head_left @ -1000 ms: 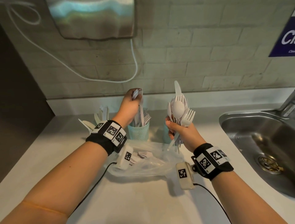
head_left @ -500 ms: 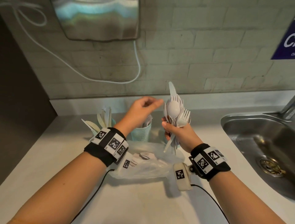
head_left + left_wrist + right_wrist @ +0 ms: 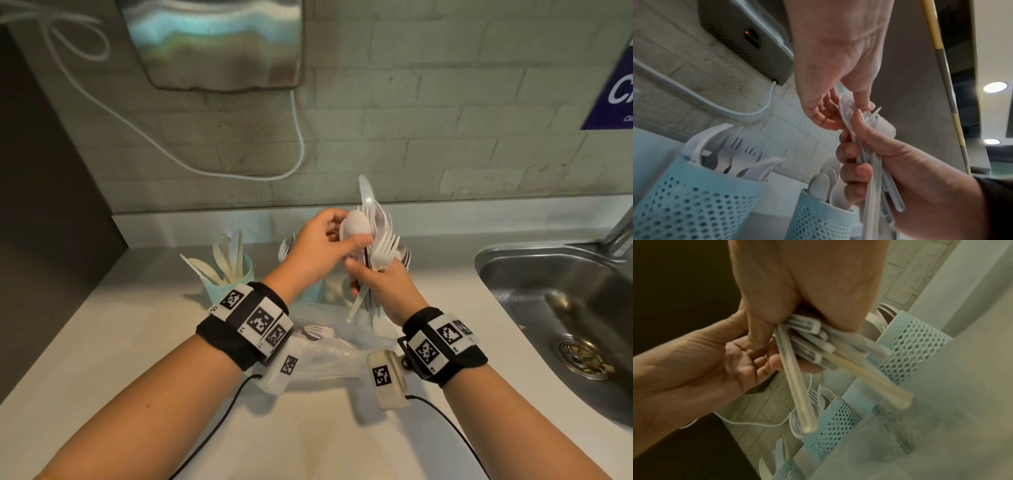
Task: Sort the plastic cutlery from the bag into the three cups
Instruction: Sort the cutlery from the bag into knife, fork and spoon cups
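Note:
My right hand (image 3: 363,281) grips a bundle of white plastic cutlery (image 3: 375,219) upright by the handles (image 3: 807,340), above the counter in front of the cups. My left hand (image 3: 342,236) has reached across and pinches a white spoon (image 3: 358,226) at the top of that bundle, thumb in front and fingers behind (image 3: 824,113). Three light blue perforated cups stand along the back: the left one (image 3: 229,284) holds knives, the middle one (image 3: 694,194) forks, the right one (image 3: 822,219) spoons. The clear plastic bag (image 3: 329,356) lies flat below my wrists with a few pieces (image 3: 318,330) left in it.
A steel sink (image 3: 548,274) is sunk into the counter at the right. On the tiled wall hangs a metal hand dryer (image 3: 212,44) with a white cable (image 3: 298,137) looping down. Black cables run from my wrist cameras across the near counter.
My left hand let go of the forks it held over the middle cup and swung right, empty, to the bundle. It now pinches the spoon there. The right hand stayed nearly still.

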